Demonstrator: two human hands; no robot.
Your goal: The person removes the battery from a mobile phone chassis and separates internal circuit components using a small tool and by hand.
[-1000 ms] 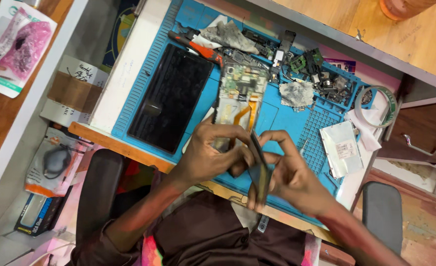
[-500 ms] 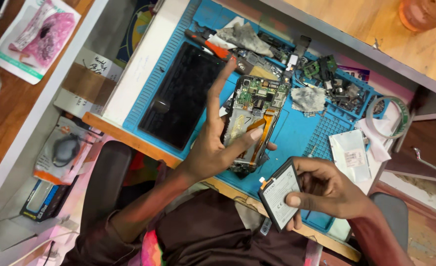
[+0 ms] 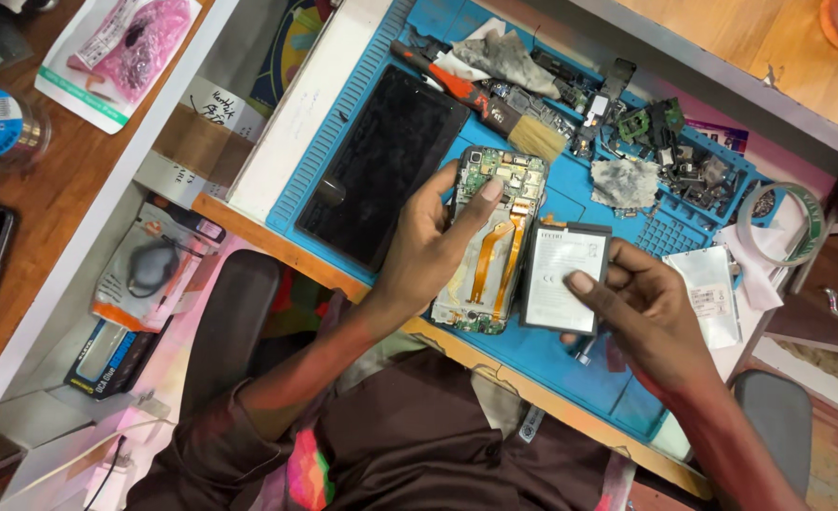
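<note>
1. The left hand (image 3: 428, 251) grips an opened smartphone chassis with exposed green circuit board and orange flex cables (image 3: 490, 241). The thumb rests on the upper board; the other fingers wrap around the chassis's left edge.
2. The chassis lies on the blue silicone repair mat (image 3: 570, 360), near the mat's centre. Its long axis runs near-to-far with a slight tilt to the right at the far end. The circuit-board end points to the far side; the open interior faces up.
3. The right hand (image 3: 651, 317) holds a flat rectangular phone battery with a pale grey label (image 3: 563, 279). The thumb presses on the label face; the fingers sit beneath the battery's right edge.
4. The battery sits just right of the chassis, touching or nearly touching its right edge. Its long axis runs parallel to that of the chassis, label side up.
5. A black rectangular display panel (image 3: 381, 170) lies on the mat to the left of the chassis, glass dusty, long axis also near-to-far.
6. A brush with red-and-black handle and tan bristles (image 3: 494, 109) lies at the far side of the mat, bristles pointing right.
7. Loose green circuit fragments and small parts (image 3: 665, 128) are at the far right of the mat, beside a crumpled grey cloth (image 3: 625, 183).
8. A roll of tape (image 3: 780, 222) rests at the right edge.
</note>
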